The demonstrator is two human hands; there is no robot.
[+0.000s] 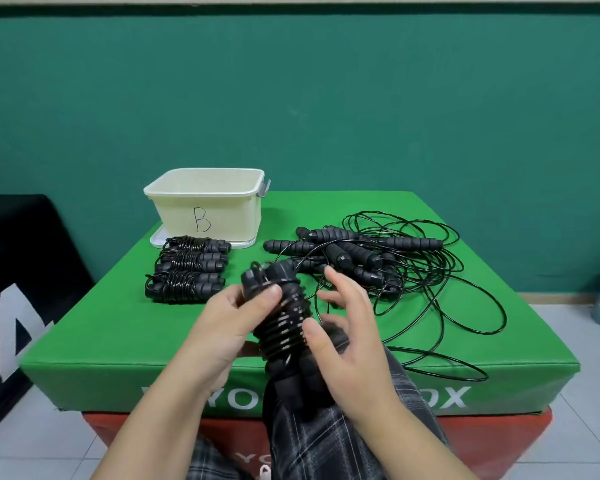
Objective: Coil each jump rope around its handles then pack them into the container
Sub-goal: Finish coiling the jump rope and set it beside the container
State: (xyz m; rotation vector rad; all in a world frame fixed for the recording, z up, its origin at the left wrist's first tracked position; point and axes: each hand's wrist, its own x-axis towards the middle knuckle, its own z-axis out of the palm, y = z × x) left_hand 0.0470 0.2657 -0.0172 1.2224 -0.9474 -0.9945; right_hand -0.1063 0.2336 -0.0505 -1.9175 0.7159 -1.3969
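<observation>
Black foam handles and thin black cord make up the jump rope [283,320] now being coiled; it is held above the near edge of the green padded box [118,327], its two handles side by side and tilted with the upper ends away from the person. The left hand [222,327] grips the upper part of the bundle, thumb pressed across the handles near their top and the remaining fingers curled behind, out of sight. The right hand [347,344] is spread, its thumb touching the lower turns of the coil and its fingers extended, apart, beside the loose cord that runs off to the right. For a sound result, each new turn is best laid tight against the previous one under steady tension, with the handles kept parallel by the left-hand grip so that the coil cannot slip. The free cord should be guided clear of the uncoiled pile [378,258], where tangling is judged likely. Three finished bundles [187,268] lie in a row in front of the cream container [205,195] marked "B", which stands at the far left of the box; whether anything is inside cannot be told.
</observation>
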